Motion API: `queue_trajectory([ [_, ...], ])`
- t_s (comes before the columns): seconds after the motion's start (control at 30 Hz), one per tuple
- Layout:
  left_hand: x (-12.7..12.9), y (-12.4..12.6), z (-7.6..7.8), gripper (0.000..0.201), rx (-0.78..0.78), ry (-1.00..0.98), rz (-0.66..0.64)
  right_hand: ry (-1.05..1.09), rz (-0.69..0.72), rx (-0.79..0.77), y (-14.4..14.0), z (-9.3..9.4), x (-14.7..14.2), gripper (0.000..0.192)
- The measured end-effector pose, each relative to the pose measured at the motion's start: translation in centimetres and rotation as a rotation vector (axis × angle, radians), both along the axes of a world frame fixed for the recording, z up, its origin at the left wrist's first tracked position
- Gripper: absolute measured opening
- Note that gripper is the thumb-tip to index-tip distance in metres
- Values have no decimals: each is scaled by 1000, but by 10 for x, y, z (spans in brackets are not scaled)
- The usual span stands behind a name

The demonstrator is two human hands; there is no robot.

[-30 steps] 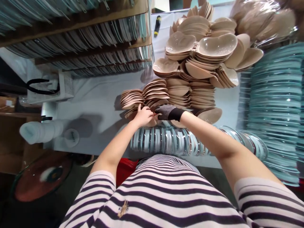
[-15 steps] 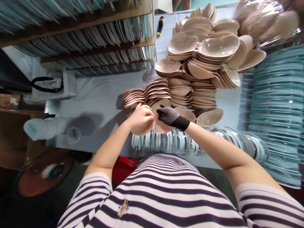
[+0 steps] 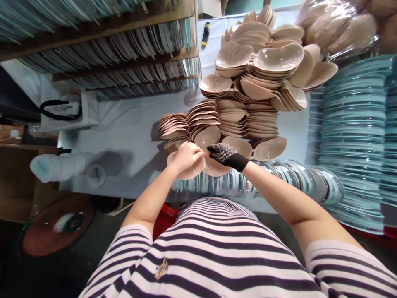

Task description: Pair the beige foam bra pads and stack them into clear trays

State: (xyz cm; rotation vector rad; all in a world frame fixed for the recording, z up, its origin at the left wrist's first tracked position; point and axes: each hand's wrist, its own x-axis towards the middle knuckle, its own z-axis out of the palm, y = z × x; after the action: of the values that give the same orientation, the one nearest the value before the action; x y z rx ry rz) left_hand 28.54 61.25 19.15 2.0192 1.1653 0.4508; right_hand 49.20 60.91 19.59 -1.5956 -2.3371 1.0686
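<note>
Pair of beige cups (image 3: 198,167) is held up just above the near desk (image 3: 130,136) edge, over the row of clear trays (image 3: 248,186). Bare left hand (image 3: 186,157) is pinched shut on the left cup's inner edge; gloved right hand (image 3: 223,154) is pinched shut on the right cup's inner edge. Fingers (image 3: 198,154) of both hands meet at the centre join between the cups.

Change vs one second ago: hands were down against the low stack at the desk edge; the pair is now lifted clear of it and drawn nearer to the body. Half a second ago it was already lifted; since then both hands have been shifted slightly, grip point unchanged at the centre. Reads as a picked pair being worked at its join, with both hands committed.

Around it:
- stacks of beige cups (image 3: 217,120) just behind the hands; a taller heap (image 3: 260,62) further back
- stacks of teal-tinted trays (image 3: 353,136) to the right
- racks of trays (image 3: 124,45) upper left
- black-and-yellow tool (image 3: 205,34) on the far desk
- white roll (image 3: 52,167) at the left
</note>
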Motion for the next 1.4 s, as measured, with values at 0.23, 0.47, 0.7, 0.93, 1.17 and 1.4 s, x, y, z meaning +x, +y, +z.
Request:
queue_trajectory([
  [0.23, 41, -25, -33, 32, -227, -434, 488, -105, -201, 146, 0, 6, -20, 28],
  [0.47, 30, -19, -31, 26, -105, -262, 284, 17, -119, 32, 7, 0, -11, 22],
  [0.7, 2, -35, 73, 24, 193, -35, -113, 239, 158, 103, -13, 85, 15, 18],
  [0.93, 1, -48, 88, 14, 15, -124, -55, 475, -89, 139, -49, 85, 6, 12],
  [1.17, 13, -55, 69, 17, 124, -84, 86, 270, -173, 341, -70, 63, -6, 11],
  [1.4, 28, -58, 30, 18, 127, -47, 157, 360, -489, 194, -70, 25, -13, 13],
])
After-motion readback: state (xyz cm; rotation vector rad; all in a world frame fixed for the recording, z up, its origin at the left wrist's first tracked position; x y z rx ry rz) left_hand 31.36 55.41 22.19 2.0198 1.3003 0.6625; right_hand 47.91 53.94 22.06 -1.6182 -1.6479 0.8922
